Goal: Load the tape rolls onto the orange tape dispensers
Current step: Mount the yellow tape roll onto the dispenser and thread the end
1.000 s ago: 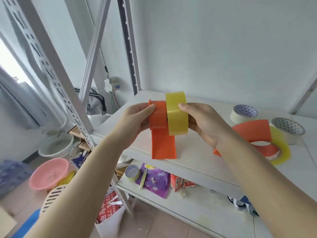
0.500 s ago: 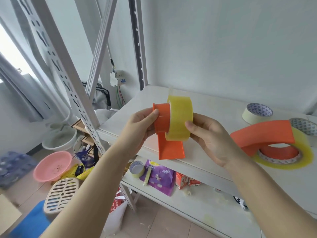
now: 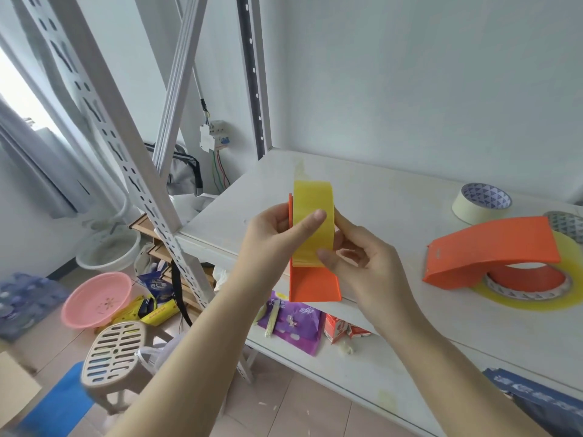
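Note:
I hold an orange tape dispenser [image 3: 312, 285] upright above the front edge of the white shelf [image 3: 394, 209]. A yellow tape roll [image 3: 314, 200] sits on it and covers its upper part. My left hand [image 3: 271, 241] grips the dispenser from the left, thumb pressed on the roll's face. My right hand [image 3: 356, 253] pinches the roll's lower right edge. A loose end of tape sticks up above the roll. A second orange dispenser [image 3: 492, 247] lies on the shelf at the right with a clear yellowish roll [image 3: 568, 298] on it.
Two cream tape rolls [image 3: 479, 203] [image 3: 568, 222] lie at the back right of the shelf. Slotted shelf posts [image 3: 104, 121] rise at the left. Below are a lower shelf with packets [image 3: 293, 323], a pink basin [image 3: 97, 298] and a slatted stool [image 3: 116, 348].
The yellow roll has slid further onto the dispenser and now covers its hub. My left thumb has moved onto the roll's face and my right fingers have dropped to its lower edge.

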